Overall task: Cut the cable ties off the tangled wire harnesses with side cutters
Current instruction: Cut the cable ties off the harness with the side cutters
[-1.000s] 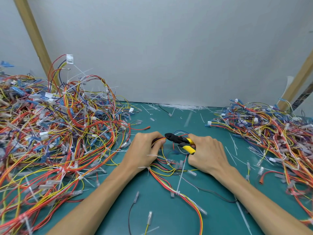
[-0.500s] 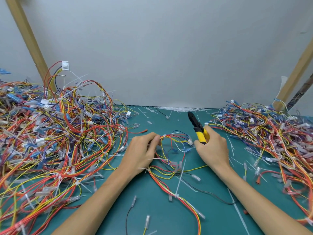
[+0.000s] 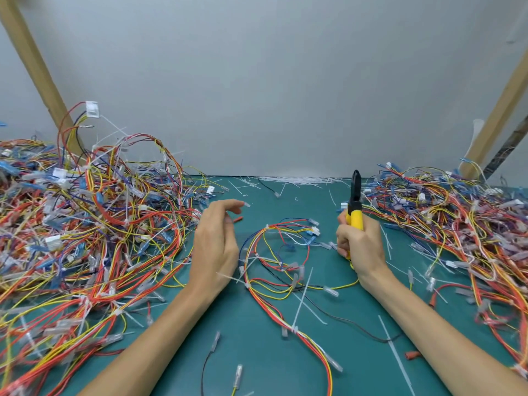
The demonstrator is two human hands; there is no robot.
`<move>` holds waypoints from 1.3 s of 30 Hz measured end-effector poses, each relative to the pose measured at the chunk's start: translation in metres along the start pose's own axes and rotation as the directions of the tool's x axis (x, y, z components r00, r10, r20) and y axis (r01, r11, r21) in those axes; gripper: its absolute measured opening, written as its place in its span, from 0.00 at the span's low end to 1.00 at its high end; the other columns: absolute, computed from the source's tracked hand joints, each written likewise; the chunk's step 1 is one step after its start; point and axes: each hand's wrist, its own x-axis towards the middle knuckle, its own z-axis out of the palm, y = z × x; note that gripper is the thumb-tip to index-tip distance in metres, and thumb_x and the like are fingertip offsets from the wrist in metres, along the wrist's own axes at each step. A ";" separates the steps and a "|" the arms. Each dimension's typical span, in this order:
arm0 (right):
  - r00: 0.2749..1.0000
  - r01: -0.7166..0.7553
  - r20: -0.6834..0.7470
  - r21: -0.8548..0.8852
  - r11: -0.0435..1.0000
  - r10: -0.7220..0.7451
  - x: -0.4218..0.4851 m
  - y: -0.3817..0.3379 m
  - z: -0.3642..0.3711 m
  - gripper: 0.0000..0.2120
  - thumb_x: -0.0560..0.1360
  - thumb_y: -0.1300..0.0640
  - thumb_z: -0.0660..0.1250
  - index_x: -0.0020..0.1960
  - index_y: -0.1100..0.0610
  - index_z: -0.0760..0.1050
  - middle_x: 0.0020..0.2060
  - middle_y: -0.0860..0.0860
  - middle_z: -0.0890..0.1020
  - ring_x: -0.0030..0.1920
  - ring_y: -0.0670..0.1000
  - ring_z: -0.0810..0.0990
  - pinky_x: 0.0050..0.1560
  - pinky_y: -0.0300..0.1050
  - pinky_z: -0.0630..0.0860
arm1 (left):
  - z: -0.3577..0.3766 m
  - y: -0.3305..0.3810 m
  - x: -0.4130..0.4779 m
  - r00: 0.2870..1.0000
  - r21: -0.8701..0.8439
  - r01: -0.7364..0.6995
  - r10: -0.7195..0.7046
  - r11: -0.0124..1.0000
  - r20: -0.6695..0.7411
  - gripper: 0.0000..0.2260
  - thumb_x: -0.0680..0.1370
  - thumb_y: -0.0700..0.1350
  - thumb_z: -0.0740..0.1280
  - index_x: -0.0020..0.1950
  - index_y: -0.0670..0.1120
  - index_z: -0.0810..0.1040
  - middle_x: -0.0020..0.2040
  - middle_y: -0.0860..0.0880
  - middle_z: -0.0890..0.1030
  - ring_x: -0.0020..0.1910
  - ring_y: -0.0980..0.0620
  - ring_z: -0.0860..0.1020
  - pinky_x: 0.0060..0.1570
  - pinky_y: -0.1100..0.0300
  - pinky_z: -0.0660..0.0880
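A loose wire harness (image 3: 281, 252) of red, yellow and blue wires lies on the green mat between my hands, with white cable ties (image 3: 300, 298) on and beside it. My right hand (image 3: 358, 247) grips the yellow-handled side cutters (image 3: 355, 207), black jaws pointing up and away from the wires. My left hand (image 3: 217, 241) hovers just left of the harness with fingers relaxed and a small clear piece at its fingertips; it holds no wire.
A big tangled pile of harnesses (image 3: 85, 230) fills the left side. Another pile (image 3: 463, 232) covers the right. Cut tie scraps (image 3: 294, 180) lie along the back wall. Wooden struts (image 3: 37, 70) lean at both back corners. Stray wires lie on the green mat (image 3: 257, 352).
The cutters went from the wires up to a vertical hold and moved right. My left hand let go of the harness, which now lies on the mat.
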 end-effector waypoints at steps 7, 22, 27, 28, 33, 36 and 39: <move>0.999 -0.017 0.037 0.055 0.998 0.015 0.000 0.002 -0.004 0.08 0.56 0.64 0.60 0.34 0.55 0.67 0.25 0.50 0.63 0.25 0.49 0.59 0.27 0.41 0.58 | -0.002 0.000 -0.003 0.999 -0.010 -0.028 0.028 1.000 0.032 0.06 0.77 0.35 0.63 0.50 0.46 0.75 0.48 0.49 0.74 0.45 0.59 0.73 0.48 0.71 0.66; 0.998 -0.017 0.054 0.027 1.000 0.015 0.000 0.002 -0.003 0.07 0.59 0.64 0.61 0.36 0.57 0.67 0.25 0.50 0.64 0.24 0.49 0.61 0.27 0.42 0.60 | 0.001 -0.011 -0.003 0.854 0.157 -0.037 -0.050 0.987 0.518 0.10 0.73 0.35 0.67 0.47 0.48 0.84 0.46 0.51 0.80 0.44 0.50 0.79 0.49 0.55 0.73; 0.999 -0.022 0.033 0.028 0.999 0.021 0.000 0.002 -0.003 0.07 0.60 0.63 0.61 0.37 0.56 0.68 0.24 0.49 0.65 0.24 0.49 0.62 0.28 0.43 0.60 | -0.009 -0.015 0.004 0.785 0.035 0.033 -0.048 0.999 0.618 0.15 0.72 0.34 0.68 0.53 0.51 0.84 0.54 0.58 0.80 0.45 0.54 0.80 0.48 0.65 0.74; 0.999 -0.018 0.030 0.029 0.999 0.017 0.000 0.002 -0.002 0.07 0.60 0.63 0.61 0.37 0.56 0.68 0.24 0.49 0.65 0.24 0.49 0.62 0.28 0.43 0.60 | -0.009 -0.016 0.003 0.791 0.020 0.026 -0.033 0.999 0.610 0.16 0.73 0.35 0.69 0.55 0.51 0.84 0.55 0.59 0.79 0.47 0.55 0.80 0.49 0.66 0.74; 1.000 0.014 0.012 0.005 1.000 -0.014 -0.003 0.000 -0.002 0.07 0.60 0.61 0.62 0.39 0.58 0.71 0.26 0.52 0.69 0.25 0.52 0.65 0.27 0.42 0.64 | -0.005 -0.017 -0.001 0.865 -0.065 0.112 -0.065 0.992 0.497 0.20 0.72 0.37 0.74 0.61 0.53 0.81 0.56 0.55 0.77 0.42 0.55 0.79 0.46 0.64 0.78; 1.000 0.024 0.018 -0.003 1.000 -0.024 -0.003 -0.001 -0.003 0.08 0.60 0.61 0.62 0.40 0.59 0.71 0.27 0.52 0.70 0.26 0.51 0.66 0.27 0.42 0.65 | -0.006 -0.018 0.000 0.912 -0.057 0.176 -0.141 0.983 0.385 0.16 0.69 0.43 0.78 0.54 0.56 0.84 0.50 0.56 0.81 0.38 0.57 0.80 0.42 0.65 0.76; 0.999 0.035 0.036 -0.010 0.999 -0.034 -0.003 0.000 -0.003 0.08 0.62 0.61 0.62 0.40 0.59 0.72 0.28 0.52 0.70 0.27 0.51 0.66 0.29 0.44 0.65 | -0.009 -0.016 0.001 0.927 -0.034 0.254 -0.233 0.967 0.294 0.06 0.68 0.49 0.79 0.39 0.58 0.85 0.36 0.56 0.83 0.33 0.59 0.80 0.36 0.69 0.73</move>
